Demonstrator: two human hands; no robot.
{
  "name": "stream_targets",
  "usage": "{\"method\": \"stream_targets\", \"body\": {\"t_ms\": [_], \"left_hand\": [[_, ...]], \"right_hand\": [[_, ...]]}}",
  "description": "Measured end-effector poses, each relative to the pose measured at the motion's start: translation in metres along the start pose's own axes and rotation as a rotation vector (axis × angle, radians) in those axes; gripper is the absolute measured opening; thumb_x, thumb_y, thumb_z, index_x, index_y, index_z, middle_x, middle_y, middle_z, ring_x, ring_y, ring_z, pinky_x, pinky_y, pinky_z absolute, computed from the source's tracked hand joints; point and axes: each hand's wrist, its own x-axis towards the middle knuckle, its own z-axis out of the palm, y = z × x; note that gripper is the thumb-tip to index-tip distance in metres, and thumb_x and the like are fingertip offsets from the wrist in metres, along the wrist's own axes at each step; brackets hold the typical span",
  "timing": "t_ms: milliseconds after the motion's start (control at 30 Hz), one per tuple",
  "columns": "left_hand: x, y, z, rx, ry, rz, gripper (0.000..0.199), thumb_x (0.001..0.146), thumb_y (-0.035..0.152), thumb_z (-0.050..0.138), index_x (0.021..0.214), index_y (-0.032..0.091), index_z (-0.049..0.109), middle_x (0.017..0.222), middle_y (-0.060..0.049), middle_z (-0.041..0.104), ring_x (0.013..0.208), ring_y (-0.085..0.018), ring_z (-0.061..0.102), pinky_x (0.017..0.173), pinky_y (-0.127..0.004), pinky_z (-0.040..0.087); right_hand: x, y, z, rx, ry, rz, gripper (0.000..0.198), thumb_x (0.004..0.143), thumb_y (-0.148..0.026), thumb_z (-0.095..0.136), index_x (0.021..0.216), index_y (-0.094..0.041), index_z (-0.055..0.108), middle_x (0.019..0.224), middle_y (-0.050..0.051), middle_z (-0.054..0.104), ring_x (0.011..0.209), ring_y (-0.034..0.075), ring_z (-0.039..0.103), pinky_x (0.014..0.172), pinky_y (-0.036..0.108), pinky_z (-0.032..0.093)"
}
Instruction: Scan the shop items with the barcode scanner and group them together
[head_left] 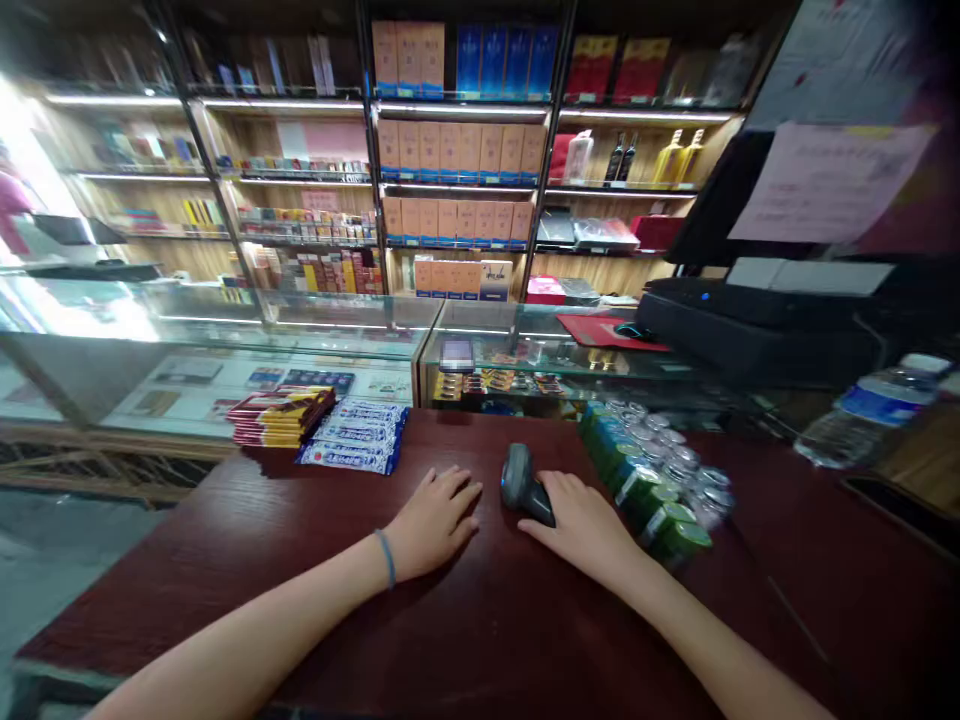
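My left hand [435, 525] lies on the dark red-brown table [465, 640], palm down with fingers stretched out and nothing held; a blue band circles its wrist. A black barcode scanner [517, 480] rests on the table to the right of it. My right hand [581, 520] is closed around the scanner's handle, thumb on the near side. Just beyond my left hand are several blue-and-white packaged bars [356, 435] in a row, beside a stack of red-and-yellow packets [281, 415]. Rows of green cans [649, 490] with silvery tops stand right of my right hand.
Glass display counters [337, 340] run behind the table, with lit shelves of boxes and bottles beyond. A clear water bottle [874, 410] and a dark phone-like slab [904, 515] are at right. A black monitor [720, 190] with pink paper stands at the upper right.
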Motion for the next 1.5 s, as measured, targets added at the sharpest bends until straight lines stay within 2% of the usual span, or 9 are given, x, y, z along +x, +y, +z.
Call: {"method": "stream_targets", "body": {"t_ms": [367, 467, 567, 700, 833, 1000, 1133, 1300, 1500], "left_hand": [[-0.003, -0.004, 0.007, -0.040, 0.078, 0.019, 0.049, 0.095, 0.037, 0.053, 0.141, 0.022, 0.050, 0.149, -0.012, 0.049, 0.141, -0.034, 0.041, 0.116, -0.062, 0.032], [0.006, -0.011, -0.004, -0.131, 0.166, 0.040, 0.039, 0.094, 0.035, 0.056, 0.131, 0.023, 0.058, 0.136, -0.010, 0.061, 0.128, -0.029, 0.056, 0.109, -0.052, 0.044], [0.029, -0.017, -0.041, -0.246, 0.488, 0.073, 0.027, 0.094, 0.031, 0.057, 0.119, 0.023, 0.061, 0.122, -0.008, 0.068, 0.115, -0.022, 0.064, 0.102, -0.040, 0.051], [0.071, -0.009, -0.103, -0.111, 1.119, 0.209, 0.023, 0.085, 0.037, 0.070, 0.080, 0.020, 0.056, 0.149, -0.011, 0.044, 0.145, -0.030, 0.034, 0.118, -0.054, 0.033], [0.102, 0.013, -0.139, -0.026, 1.307, 0.247, 0.027, 0.084, 0.028, 0.071, 0.069, 0.020, 0.049, 0.149, -0.004, 0.043, 0.149, -0.029, 0.023, 0.121, -0.059, 0.021], [0.097, 0.026, -0.139, -0.213, 1.206, 0.293, 0.029, 0.086, 0.024, 0.067, 0.067, 0.020, 0.045, 0.131, -0.006, 0.059, 0.134, -0.025, 0.046, 0.112, -0.052, 0.036], [0.062, 0.019, -0.099, -0.536, 0.961, 0.261, 0.031, 0.093, 0.025, 0.057, 0.070, 0.021, 0.036, 0.091, -0.004, 0.066, 0.087, -0.015, 0.064, 0.082, -0.032, 0.051], [0.013, 0.007, -0.037, -0.487, 0.651, 0.094, 0.030, 0.092, 0.028, 0.056, 0.070, 0.021, 0.036, 0.069, 0.003, 0.055, 0.058, -0.009, 0.050, 0.057, -0.022, 0.040], [-0.001, 0.003, -0.023, -0.357, 0.703, 0.085, 0.029, 0.091, 0.028, 0.057, 0.071, 0.021, 0.038, 0.063, 0.006, 0.045, 0.052, -0.007, 0.039, 0.053, -0.021, 0.033]], "right_hand": [[0.000, 0.002, 0.001, 0.010, 0.042, -0.006, 0.046, 0.083, -0.047, 0.071, 0.115, -0.015, 0.061, 0.113, 0.016, 0.067, 0.107, 0.035, 0.064, 0.088, 0.045, 0.050], [0.000, 0.002, 0.000, 0.013, 0.031, -0.008, 0.048, 0.083, -0.047, 0.071, 0.116, -0.014, 0.061, 0.113, 0.016, 0.067, 0.108, 0.035, 0.063, 0.088, 0.046, 0.050], [0.000, 0.001, -0.001, 0.013, 0.016, -0.015, 0.049, 0.084, -0.048, 0.071, 0.116, -0.013, 0.061, 0.113, 0.017, 0.067, 0.108, 0.035, 0.063, 0.088, 0.046, 0.050], [0.000, -0.001, -0.002, 0.011, 0.016, -0.003, 0.051, 0.084, -0.048, 0.071, 0.119, -0.013, 0.060, 0.113, 0.016, 0.067, 0.108, 0.036, 0.063, 0.087, 0.045, 0.050], [-0.001, -0.003, -0.004, 0.012, 0.022, -0.001, 0.053, 0.083, -0.048, 0.071, 0.120, -0.012, 0.059, 0.116, 0.016, 0.067, 0.109, 0.034, 0.063, 0.088, 0.043, 0.049], [0.000, -0.003, -0.003, -0.015, 0.029, 0.002, 0.053, 0.084, -0.050, 0.070, 0.120, -0.013, 0.059, 0.115, 0.015, 0.068, 0.108, 0.033, 0.062, 0.084, 0.042, 0.050], [0.002, -0.004, -0.001, -0.060, 0.061, 0.002, 0.050, 0.084, -0.052, 0.069, 0.115, -0.014, 0.060, 0.111, 0.014, 0.068, 0.106, 0.033, 0.063, 0.084, 0.041, 0.048], [0.005, -0.008, -0.003, -0.034, -0.005, 0.069, 0.036, 0.086, -0.041, 0.064, 0.110, -0.016, 0.059, 0.109, 0.014, 0.069, 0.099, 0.032, 0.068, 0.076, 0.038, 0.048], [0.004, -0.011, -0.014, 0.060, -0.025, 0.113, 0.032, 0.081, -0.030, 0.060, 0.109, -0.013, 0.059, 0.110, 0.016, 0.069, 0.100, 0.031, 0.068, 0.079, 0.035, 0.047]]}}
